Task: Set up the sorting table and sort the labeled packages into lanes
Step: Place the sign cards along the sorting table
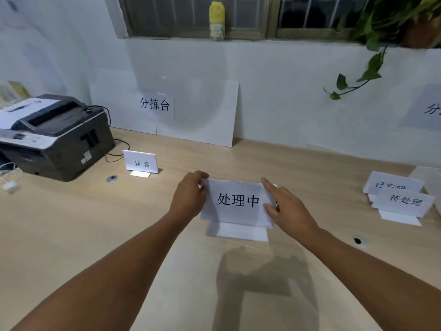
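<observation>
A white folded paper sign reading 处理中 (238, 201) stands on the wooden table (71, 223) at the centre. My left hand (189, 195) pinches its upper left edge. My right hand (286, 206) holds its right edge, thumb in front and index finger stretched along the top. A smaller sign reading 异常 (141, 162) stands farther back on the left. Two more paper signs, 已完成 (391, 183) and 待处理 (405, 203), stand overlapping at the right. No packages are in view.
A grey printer (55, 134) with paper on top sits at the table's back left, its black cable trailing behind. A white board labelled 分拣台 (191, 111) leans on the wall. A plant (372, 65) hangs at the upper right. Cable holes (358, 240) dot the tabletop.
</observation>
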`<state>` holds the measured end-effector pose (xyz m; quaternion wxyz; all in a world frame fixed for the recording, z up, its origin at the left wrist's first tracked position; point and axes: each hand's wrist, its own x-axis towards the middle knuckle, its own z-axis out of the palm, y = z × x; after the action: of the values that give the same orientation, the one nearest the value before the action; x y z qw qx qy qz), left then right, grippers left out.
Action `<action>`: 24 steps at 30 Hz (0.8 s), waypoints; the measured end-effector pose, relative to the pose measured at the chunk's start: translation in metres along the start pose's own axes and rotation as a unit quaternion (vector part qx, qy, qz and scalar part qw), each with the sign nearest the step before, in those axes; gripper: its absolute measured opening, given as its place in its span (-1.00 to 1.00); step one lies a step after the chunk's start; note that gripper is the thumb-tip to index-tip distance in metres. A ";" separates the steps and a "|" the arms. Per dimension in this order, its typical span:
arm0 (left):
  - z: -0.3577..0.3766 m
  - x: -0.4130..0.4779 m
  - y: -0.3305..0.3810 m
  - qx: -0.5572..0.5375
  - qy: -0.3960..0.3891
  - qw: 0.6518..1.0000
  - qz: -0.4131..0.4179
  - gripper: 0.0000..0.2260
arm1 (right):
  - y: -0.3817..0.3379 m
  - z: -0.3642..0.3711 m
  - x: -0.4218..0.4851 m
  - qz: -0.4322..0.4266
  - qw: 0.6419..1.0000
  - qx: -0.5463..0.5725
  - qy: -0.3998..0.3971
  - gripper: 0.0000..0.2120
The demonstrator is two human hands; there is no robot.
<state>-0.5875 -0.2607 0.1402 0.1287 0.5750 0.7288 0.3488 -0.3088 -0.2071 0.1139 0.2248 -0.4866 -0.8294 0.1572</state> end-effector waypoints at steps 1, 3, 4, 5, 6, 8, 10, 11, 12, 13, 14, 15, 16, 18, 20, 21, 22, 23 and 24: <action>-0.001 0.007 -0.009 0.003 0.000 1.000 0.000 -0.71 | -0.004 0.007 0.008 -0.002 1.000 0.000 0.000 -0.33; -0.001 0.022 -0.025 0.005 0.005 1.000 -0.008 -0.70 | -0.009 0.020 0.025 -0.004 1.000 0.004 -0.009 -0.34; 0.000 0.029 -0.031 0.002 0.011 1.000 -0.018 -0.69 | -0.009 0.026 0.035 -0.004 1.000 0.010 -0.017 -0.34; 0.001 0.039 -0.040 0.001 0.014 1.000 -0.026 -0.70 | -0.008 0.035 0.046 -0.004 1.000 0.019 -0.022 -0.35; 0.002 0.045 -0.045 -0.001 0.015 0.999 -0.029 -0.70 | -0.006 0.043 0.054 -0.005 0.999 0.026 -0.023 -0.35; 0.002 0.059 -0.054 -0.003 0.013 1.000 -0.027 -0.71 | -0.001 0.056 0.068 -0.007 0.999 0.030 -0.017 -0.35; 0.004 0.079 -0.069 -0.003 0.003 1.000 -0.023 -0.73 | 0.002 0.077 0.084 0.009 0.999 0.034 -0.010 -0.34; 0.006 0.090 -0.078 -0.003 0.000 1.000 -0.022 -0.74 | 0.003 0.088 0.091 0.019 0.999 0.036 -0.009 -0.34; 0.009 0.102 -0.088 -0.001 -0.004 1.000 -0.020 -0.75 | 0.003 0.098 0.100 0.028 0.999 0.036 -0.011 -0.34; 0.013 0.115 -0.099 0.000 -0.006 1.000 -0.018 -0.76 | 0.004 0.107 0.110 0.035 0.999 0.033 -0.015 -0.35; 0.018 0.129 -0.110 0.000 -0.007 1.000 -0.016 -0.76 | 0.006 0.116 0.121 0.041 0.999 0.027 -0.018 -0.35; 0.024 0.143 -0.121 -0.003 -0.009 1.000 -0.014 -0.77 | 0.008 0.125 0.133 0.049 0.998 0.023 -0.019 -0.36; 0.031 0.156 -0.131 -0.008 -0.014 1.000 -0.011 -0.77 | 0.009 0.133 0.144 0.061 0.998 0.021 -0.019 -0.38; 0.046 0.183 -0.150 -0.024 -0.022 0.999 -0.007 -0.76 | 0.013 0.151 0.165 0.091 0.996 0.023 -0.013 -0.43; 0.062 0.209 -0.168 -0.035 -0.029 0.999 -0.012 -0.76 | 0.018 0.170 0.189 0.116 0.993 0.023 -0.013 -0.47; 0.071 0.222 -0.176 -0.038 -0.033 0.999 -0.015 -0.76 | 0.021 0.178 0.202 0.132 0.991 0.023 -0.015 -0.48; 0.079 0.234 -0.185 -0.041 -0.039 0.998 -0.015 -0.76 | 0.024 0.188 0.216 0.147 0.989 0.023 -0.017 -0.49; 0.088 0.246 -0.194 -0.045 -0.044 0.998 -0.016 -0.76 | 0.029 0.197 0.229 0.158 0.987 0.020 -0.019 -0.49; 0.096 0.258 -0.203 -0.047 -0.048 0.998 -0.018 -0.75 | 0.033 0.207 0.242 0.166 0.986 0.017 -0.021 -0.50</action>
<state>-0.7623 -0.0062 -0.0075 0.1966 0.5714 0.7146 0.3526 -0.4961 0.0119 -0.0241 0.1864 -0.6103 -0.7387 0.2170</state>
